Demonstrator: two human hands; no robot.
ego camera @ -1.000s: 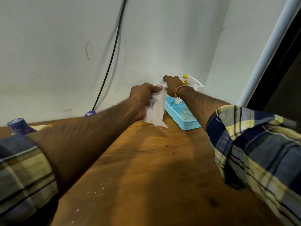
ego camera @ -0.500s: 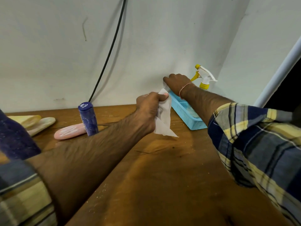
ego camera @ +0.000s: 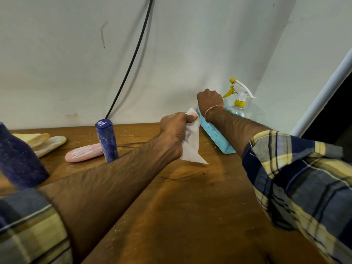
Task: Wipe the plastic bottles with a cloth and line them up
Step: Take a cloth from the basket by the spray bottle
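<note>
At the near left, a blurred dark blue bottle stands on the wooden table. Further out, the left hand curls its fingers tight round a white cloth. To its left a capped blue bottle stands upright, with a pink bottle lying just behind it. Far right, the right hand reaches over the blue basket, close to a spray bottle. Its fingers are hidden, so I cannot tell their grip.

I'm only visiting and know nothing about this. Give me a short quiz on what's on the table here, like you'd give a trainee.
1. Fill in: the basket beside the spray bottle is ___ in colour.
2. Which lies on its side? A the pink bottle; B the spray bottle; C the basket.
3. True or false: the left hand grips the white cloth.
Key: 1 blue; 2 A; 3 true.
</note>
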